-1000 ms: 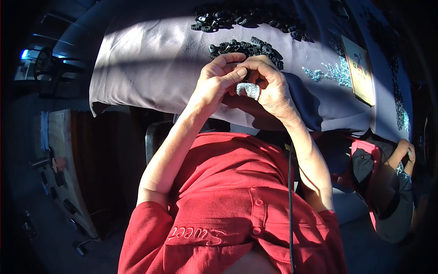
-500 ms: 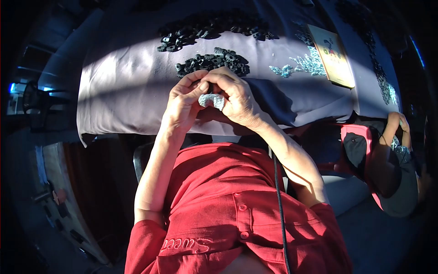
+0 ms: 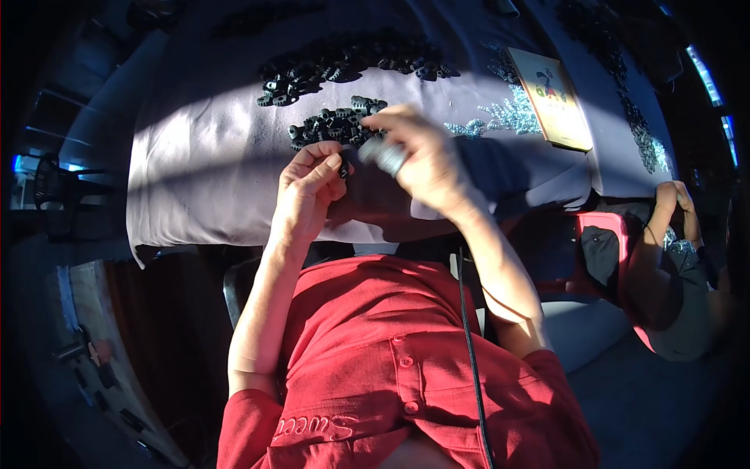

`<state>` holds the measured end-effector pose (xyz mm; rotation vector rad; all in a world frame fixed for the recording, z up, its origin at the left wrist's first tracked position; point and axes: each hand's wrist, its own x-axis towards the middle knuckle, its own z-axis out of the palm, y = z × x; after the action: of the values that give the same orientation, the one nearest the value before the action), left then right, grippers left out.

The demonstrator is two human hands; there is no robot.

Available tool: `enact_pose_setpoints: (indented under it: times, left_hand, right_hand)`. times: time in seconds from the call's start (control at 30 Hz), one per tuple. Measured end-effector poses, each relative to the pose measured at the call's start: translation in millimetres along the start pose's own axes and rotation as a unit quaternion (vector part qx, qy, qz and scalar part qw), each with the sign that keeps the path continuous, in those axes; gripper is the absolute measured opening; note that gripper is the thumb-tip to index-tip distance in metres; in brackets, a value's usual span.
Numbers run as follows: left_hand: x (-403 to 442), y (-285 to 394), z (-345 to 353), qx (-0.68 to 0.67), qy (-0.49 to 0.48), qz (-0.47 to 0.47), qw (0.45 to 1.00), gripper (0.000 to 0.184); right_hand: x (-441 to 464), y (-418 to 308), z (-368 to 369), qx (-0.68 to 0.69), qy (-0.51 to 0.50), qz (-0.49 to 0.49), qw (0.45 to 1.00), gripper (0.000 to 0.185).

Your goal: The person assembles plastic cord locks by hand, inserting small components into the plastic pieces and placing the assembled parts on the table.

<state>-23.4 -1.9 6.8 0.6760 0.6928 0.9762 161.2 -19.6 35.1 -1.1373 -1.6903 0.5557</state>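
Note:
My left hand (image 3: pixel 311 184) is closed, its thumb and index finger pinching a small black plastic part (image 3: pixel 344 166) above the cloth-covered table. Blurred by motion, my right hand (image 3: pixel 430 160) is just to the right, its fingers pointing toward the nearer pile. A pale grey-blue piece (image 3: pixel 383 155) sits against the fingers of that hand; its exact kind is too smeared to make out. Right behind both hands lies the nearer pile of black plastic parts (image 3: pixel 324 127), partly covered by the right hand.
A larger pile of black parts (image 3: pixel 344 59) lies farther back on the grey tablecloth (image 3: pixel 195 168). Small shiny silvery pieces (image 3: pixel 512 113) are scattered at the right, beside a yellowish booklet (image 3: pixel 551 98). Another person's hands (image 3: pixel 673 199) show at the right edge, near a red-framed chair (image 3: pixel 617 227).
My hands have come apart. The right moved up and right with the pale piece, toward the nearer pile; the left stays low with the black part. The view has shifted slightly.

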Motion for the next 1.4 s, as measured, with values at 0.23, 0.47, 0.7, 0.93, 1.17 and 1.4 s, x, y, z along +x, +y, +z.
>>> enact_pose_setpoints:
  times: [0.23,0.47,0.7,0.93,1.17,1.4]
  left_hand:
    - [0.6,-1.5,-2.2,-0.001,-0.038,0.012,0.999,0.01]
    - [0.6,-1.5,1.4,-0.011,-0.016,0.011,1.0,0.008]
    - [-1.7,-2.2,1.6,-0.003,-0.016,0.021,1.0,0.01]
    - [-3.9,52.5,-18.6,0.24,0.141,0.181,0.943,0.015]
    - [-5.6,62.8,-67.0,0.607,0.203,0.296,0.709,0.011]
    - [0.3,60.7,-70.4,0.658,0.248,0.319,0.636,0.012]
  right_hand:
    - [7.4,56.2,-95.2,-0.303,0.123,0.044,0.944,0.01]
    - [1.9,88.9,-116.7,-0.406,0.038,-0.017,0.913,0.012]
    - [1.5,99.5,-110.6,-0.489,-0.006,-0.034,0.872,0.012]
    - [19.1,42.7,-76.5,-0.386,0.113,0.046,0.915,0.011]
    - [16.3,24.0,-11.1,-0.082,0.103,0.06,0.99,0.014]
    - [2.8,42.1,-7.6,0.023,0.113,0.124,0.986,0.014]
